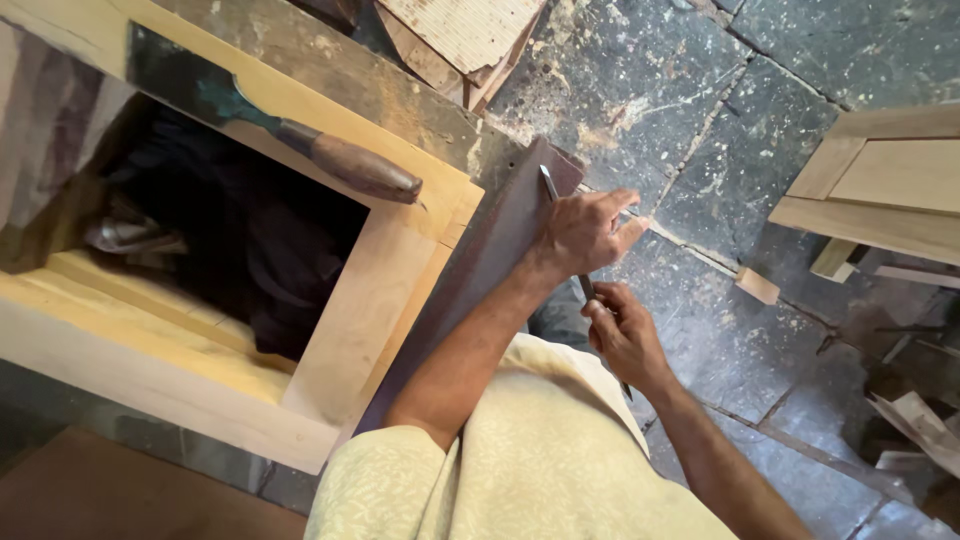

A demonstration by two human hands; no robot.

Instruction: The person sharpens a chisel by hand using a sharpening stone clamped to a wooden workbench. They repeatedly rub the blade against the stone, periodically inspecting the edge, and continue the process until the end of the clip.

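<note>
Hands first: the right hand [622,335] grips a thin metal blade [566,232], while the left hand [585,232] presses on the dark board [480,265] leaning against the pale wooden frame [370,300]. Steady pressure should keep that blade tracking the edge. Farther off, a wooden-handled chisel [350,165] rests on the frame.

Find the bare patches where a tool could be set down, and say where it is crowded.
Free: stone floor between the left hand and the pale door panel; also the frame face below the chisel. Crowded: offcuts at lower right, and around the right hand and dark board.
</note>
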